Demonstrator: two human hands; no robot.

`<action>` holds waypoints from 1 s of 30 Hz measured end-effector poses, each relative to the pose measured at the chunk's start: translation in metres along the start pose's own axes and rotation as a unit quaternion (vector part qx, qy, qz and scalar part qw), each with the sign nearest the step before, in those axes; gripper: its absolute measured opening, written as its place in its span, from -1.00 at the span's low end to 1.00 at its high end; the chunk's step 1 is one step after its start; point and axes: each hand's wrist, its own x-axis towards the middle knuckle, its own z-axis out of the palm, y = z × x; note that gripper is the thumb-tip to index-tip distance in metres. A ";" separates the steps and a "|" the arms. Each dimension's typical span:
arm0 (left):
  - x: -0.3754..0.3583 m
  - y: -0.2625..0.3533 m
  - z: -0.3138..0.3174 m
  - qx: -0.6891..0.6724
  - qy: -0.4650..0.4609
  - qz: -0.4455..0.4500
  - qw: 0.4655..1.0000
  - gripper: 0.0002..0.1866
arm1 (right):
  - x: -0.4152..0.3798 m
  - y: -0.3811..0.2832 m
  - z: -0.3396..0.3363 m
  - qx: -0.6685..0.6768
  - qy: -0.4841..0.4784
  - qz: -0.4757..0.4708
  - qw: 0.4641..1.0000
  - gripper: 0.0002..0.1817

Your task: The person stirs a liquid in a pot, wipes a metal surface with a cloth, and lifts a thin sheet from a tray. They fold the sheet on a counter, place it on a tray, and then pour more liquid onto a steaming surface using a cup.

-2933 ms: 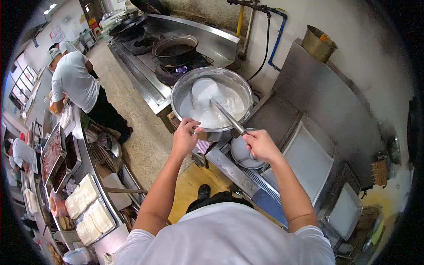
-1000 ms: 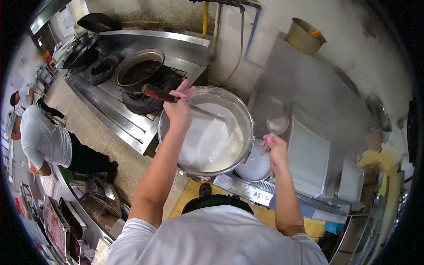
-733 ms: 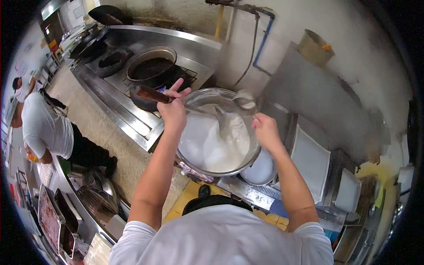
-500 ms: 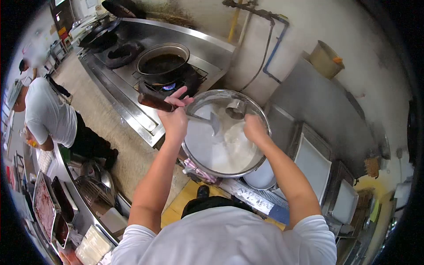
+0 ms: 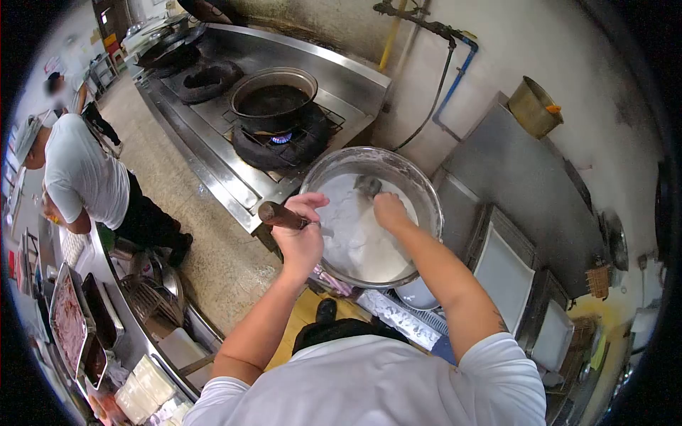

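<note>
A large metal bowl holds a white, thick liquid. At the bowl's left side my left hand is closed round the wooden handle of a utensil; its lower end is down in the bowl and hard to see. Over the middle of the bowl my right hand is closed on a metal cup, which is low at the liquid's surface.
A dark pot stands over a lit burner on the steel stove. White trays are at the right. Two people are at the left, the nearer one bending over a counter. Trays of reddish food lie at the lower left.
The metal cup and my right hand have moved left and lower into the bowl. My left hand has moved right and down, and the utensil's blade has sunk from sight.
</note>
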 end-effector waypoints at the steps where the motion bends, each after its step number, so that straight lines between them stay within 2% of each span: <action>1: -0.002 0.000 0.000 0.005 0.000 -0.005 1.000 -0.67 | 0.001 -0.003 0.005 0.010 -0.008 0.006 1.000 -0.77; 4: -0.008 0.000 0.000 0.023 0.000 -0.015 1.000 -0.69 | -0.003 -0.010 0.013 0.064 -0.065 -0.011 0.996 -0.76; 10: -0.014 -0.009 -0.008 0.090 -0.004 -0.012 0.996 -0.71 | -0.005 -0.010 -0.001 0.134 -0.155 0.035 0.978 -0.72; 13: -0.017 -0.011 -0.010 0.110 0.000 -0.040 0.993 -0.70 | -0.014 -0.002 -0.021 0.246 -0.209 0.093 0.942 -0.76; 16: -0.021 -0.020 -0.015 0.116 -0.019 -0.027 0.993 -0.64 | -0.044 0.001 -0.059 0.366 -0.214 0.136 0.896 -0.81; 23: -0.043 -0.034 -0.005 0.226 -0.012 -0.006 0.974 -0.56 | -0.097 0.040 -0.108 0.429 -0.194 0.155 0.869 -0.81; 24: -0.048 -0.038 -0.007 0.232 -0.024 -0.003 0.973 -0.47 | -0.111 0.043 -0.126 0.451 -0.183 0.153 0.860 -0.81; 27: -0.063 -0.036 -0.007 0.341 -0.023 0.029 0.939 -0.40 | -0.145 0.065 -0.161 0.488 -0.164 0.144 0.845 -0.82; 30: -0.098 -0.014 -0.001 0.366 -0.003 -0.037 0.930 -0.33 | -0.177 0.099 -0.179 0.497 -0.159 0.152 0.839 -0.83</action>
